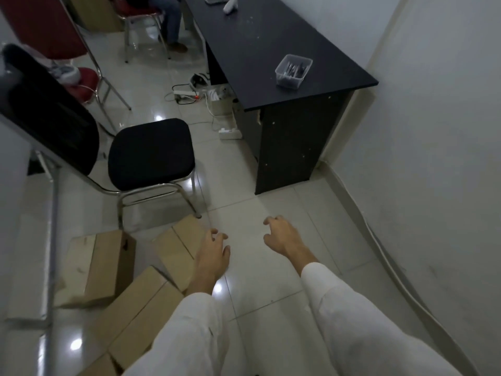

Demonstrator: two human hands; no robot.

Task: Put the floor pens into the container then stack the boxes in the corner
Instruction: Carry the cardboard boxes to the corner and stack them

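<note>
- Near left, four cardboard boxes lie crowded together at odd angles on the tiled floor.
- Just beyond them stands a black-cushioned chair on metal legs. One leg comes down beside the farthest box.
- My left hand, coming out of a white sleeve, reaches over the right edge of that farthest box. Its fingers are loosely curled and hold nothing. I cannot tell whether it touches the cardboard.
- My right hand hangs over bare tile to the right of the left one and a little farther out. Its fingers are also loosely curled, and it is empty.
- Far right, a clear plastic container sits on the dark tabletop, close to its near right corner. Dark slender pens lie inside it, well apart from both my hands.
- Along the right side runs a white wall, meeting the floor beside the desk.
</note>
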